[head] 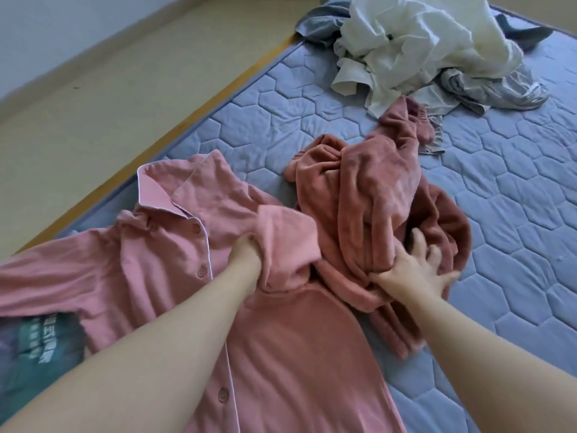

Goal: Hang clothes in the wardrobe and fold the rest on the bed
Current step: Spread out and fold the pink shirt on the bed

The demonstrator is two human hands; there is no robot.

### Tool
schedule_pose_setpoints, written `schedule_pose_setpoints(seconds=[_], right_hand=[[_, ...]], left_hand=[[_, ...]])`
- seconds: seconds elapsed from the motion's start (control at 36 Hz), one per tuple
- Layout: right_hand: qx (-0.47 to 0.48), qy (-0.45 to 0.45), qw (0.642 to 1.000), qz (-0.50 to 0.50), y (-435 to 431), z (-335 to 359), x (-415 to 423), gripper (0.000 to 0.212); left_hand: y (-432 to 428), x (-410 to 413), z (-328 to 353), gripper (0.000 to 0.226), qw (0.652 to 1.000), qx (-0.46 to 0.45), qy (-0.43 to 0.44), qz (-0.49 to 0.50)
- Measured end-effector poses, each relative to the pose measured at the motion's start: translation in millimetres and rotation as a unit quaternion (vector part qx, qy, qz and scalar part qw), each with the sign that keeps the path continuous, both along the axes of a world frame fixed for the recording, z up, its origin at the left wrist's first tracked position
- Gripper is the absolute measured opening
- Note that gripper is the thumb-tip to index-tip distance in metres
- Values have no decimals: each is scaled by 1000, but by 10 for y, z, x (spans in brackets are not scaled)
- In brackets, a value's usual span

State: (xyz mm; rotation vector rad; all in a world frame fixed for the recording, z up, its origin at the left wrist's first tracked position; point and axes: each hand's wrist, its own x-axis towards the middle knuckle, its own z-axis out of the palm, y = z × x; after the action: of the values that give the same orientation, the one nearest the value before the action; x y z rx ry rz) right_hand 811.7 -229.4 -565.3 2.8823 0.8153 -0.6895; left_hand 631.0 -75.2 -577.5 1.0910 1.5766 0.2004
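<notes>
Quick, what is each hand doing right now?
Left hand: grips a fold of the pink pajama shirt.
Right hand: fingers curled into the rust fleece garment, grabbing it.

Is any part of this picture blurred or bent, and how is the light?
Head view: the right hand is motion-smeared; the mattress edge bows from the wide lens; light is soft, without hard shadows; the white clothes look washed out.
</notes>
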Motion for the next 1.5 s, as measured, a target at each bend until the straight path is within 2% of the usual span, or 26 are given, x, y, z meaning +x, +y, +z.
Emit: schedule_pose_setpoints(seconds=[0.06, 0.14, 0.19, 0.25, 0.36, 0.39, 0.44, 0.5, 0.56, 0.61, 0.67, 0.72, 0.75, 0.78, 0.86, 0.92, 0.97, 1.03, 1.06, 1.11, 1.17, 1.19, 1.28, 1.39, 1.44, 1.5], right_hand=[[10, 86, 992, -91, -27, -105, 126, 80], [73, 171, 967, -175, -73, -289, 84, 68], [183, 162, 944, -224, -68, -279, -19, 36], [252, 173, 911, -277, -24, -198, -67, 13], [460, 266, 752, -390, 51, 105, -102, 11], [495, 282, 721, -395, 93, 237, -97, 22], [555, 323, 665, -382, 197, 526, -86, 27], [572, 394, 625, -356, 260, 816, -93, 19], [546, 479, 610, -317, 259, 1106, -129, 31], [525, 537, 602, -273, 224, 1262, -155, 55], [491, 564, 608, -268, 117, 1357, -210, 61], [450, 603, 597, -280, -4, 1214, -162, 33], [421, 597, 613, -300, -50, 1119, -140, 15], [386, 598, 629, -312, -116, 1029, -114, 17], [240, 543, 730, -339, -254, 699, -83, 10], [162, 471, 801, -333, -211, 588, -68, 18], [221, 398, 820, -347, -24, 643, -11, 21], [391, 310, 784, -371, 241, 808, 128, 29], [497, 249, 747, -363, 383, 992, 198, 32], [665, 172, 672, -276, 614, 1321, 250, 57], [700, 215, 625, -271, 730, 1398, 253, 80], [677, 223, 632, -305, 750, 1354, 261, 80], [529, 170, 747, -365, 686, 1069, 197, 65], [393, 220, 868, -209, 468, 654, -225, 41], [317, 261, 902, -134, 392, 467, -473, 33], [281, 293, 909, -92, 349, 334, -720, 28]], left_hand=[[-36, -8, -35, 31, 994, 43, 39, -97], [-139, -8, 0, 23, 974, 76, 89, -193], [-169, 35, 40, 13, 968, 109, 89, -210], [-157, 124, 93, 21, 966, 151, 70, -196], [-95, 359, 334, 26, 947, 232, 20, -219], [-91, 431, 421, 45, 940, 230, 3, -251], [-108, 560, 590, 90, 930, 205, -37, -304], [-92, 685, 747, 110, 948, 144, -116, -259], [-28, 771, 897, 108, 954, 24, -263, -141], [36, 790, 1011, 73, 929, -87, -358, -40], [3, 770, 1092, 41, 924, -207, -318, -41], [-91, 657, 1009, 41, 914, -298, -252, -106], [-159, 599, 923, 36, 908, -331, -219, -135], [-215, 548, 842, 31, 900, -362, -193, -150], [-320, 443, 598, 28, 915, -359, -93, -159], [-303, 503, 537, 26, 928, -331, -74, -157], [-220, 709, 615, 36, 946, -265, -138, -130], [-83, 980, 888, 33, 939, -184, -284, -58], [10, 1103, 1051, 33, 922, -148, -358, -19], [153, 1248, 1339, 70, 872, -92, -480, 23], [223, 1249, 1492, 101, 881, -49, -470, -4], [226, 1217, 1524, 104, 908, -31, -417, -35], [197, 1112, 1306, 86, 970, 53, -211, -110], [151, 811, 916, 45, 972, 148, -9, -183], [137, 568, 724, 37, 967, 160, 55, -189], [130, 311, 542, 33, 963, 153, 105, -195]])
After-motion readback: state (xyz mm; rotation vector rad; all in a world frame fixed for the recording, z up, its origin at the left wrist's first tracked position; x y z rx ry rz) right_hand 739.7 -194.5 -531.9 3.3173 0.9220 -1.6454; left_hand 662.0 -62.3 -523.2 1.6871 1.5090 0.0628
